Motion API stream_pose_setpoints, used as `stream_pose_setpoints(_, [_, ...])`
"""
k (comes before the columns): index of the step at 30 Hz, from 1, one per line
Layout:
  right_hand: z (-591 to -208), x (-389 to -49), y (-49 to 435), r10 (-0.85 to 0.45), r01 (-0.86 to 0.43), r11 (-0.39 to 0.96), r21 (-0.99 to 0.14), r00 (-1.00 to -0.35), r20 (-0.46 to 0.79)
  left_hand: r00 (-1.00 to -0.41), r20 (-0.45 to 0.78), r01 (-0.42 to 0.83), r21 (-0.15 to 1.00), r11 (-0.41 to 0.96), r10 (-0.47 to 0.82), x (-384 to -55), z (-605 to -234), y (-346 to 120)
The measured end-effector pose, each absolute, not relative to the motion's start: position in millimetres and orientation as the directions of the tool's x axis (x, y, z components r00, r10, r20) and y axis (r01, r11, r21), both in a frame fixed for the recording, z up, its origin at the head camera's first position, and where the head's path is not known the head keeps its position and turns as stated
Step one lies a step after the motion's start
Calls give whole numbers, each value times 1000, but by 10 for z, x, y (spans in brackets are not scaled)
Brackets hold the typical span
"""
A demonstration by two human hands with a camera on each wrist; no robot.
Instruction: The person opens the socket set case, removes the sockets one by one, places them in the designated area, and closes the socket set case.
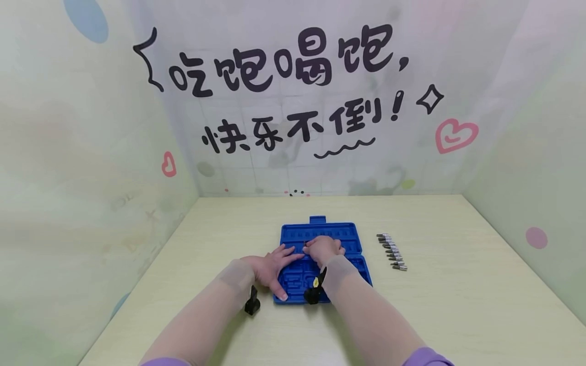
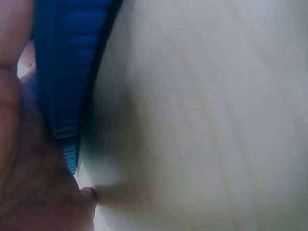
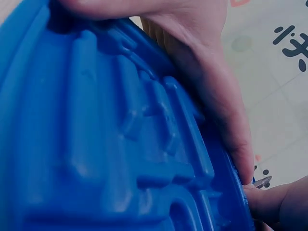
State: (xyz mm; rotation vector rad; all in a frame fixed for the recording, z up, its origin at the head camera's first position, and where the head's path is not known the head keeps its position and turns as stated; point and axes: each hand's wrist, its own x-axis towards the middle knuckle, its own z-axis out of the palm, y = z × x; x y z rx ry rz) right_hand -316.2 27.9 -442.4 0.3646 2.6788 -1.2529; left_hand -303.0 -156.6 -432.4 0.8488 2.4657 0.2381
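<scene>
An open blue plastic tool case [image 1: 293, 233] lies on the table, its moulded slots facing up. My left hand [image 1: 270, 267] rests on the left side of the case with fingers spread, the thumb at the near edge. The fingers of my right hand [image 1: 324, 249] are curled over the middle of the case, near the hinge. They pinch a small bit socket, mostly hidden; a metal tip [image 3: 263, 182] shows beside the fingers in the right wrist view. In the left wrist view, the case's ribbed side [image 2: 77, 57] is against the left hand.
Several bit sockets [image 1: 391, 252], silver with dark tips, lie in a slanting row on the table [image 1: 439, 305] right of the case. Printed walls stand behind and on both sides. Each wrist carries a small black camera mount [image 1: 252, 303].
</scene>
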Motion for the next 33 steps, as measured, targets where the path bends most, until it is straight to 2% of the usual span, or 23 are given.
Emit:
stream_pose_setpoints(11, [-4453, -3119, 302, 118, 195, 654, -731, -981, -156, -668, -413, 530, 321, 785, 620, -3021, -4315, -1553])
stream_pose_setpoints(22, [-4505, -3061, 375, 77, 108, 518, -848, -994, -79, -670, -408, 532, 317, 785, 619, -3017, -4345, -1551])
stream_pose_setpoints(33, [-4498, -3043, 490, -15, 76, 385, -920, -996, -89, -674, -406, 533, 310, 787, 616, -3014, -4333, -1564])
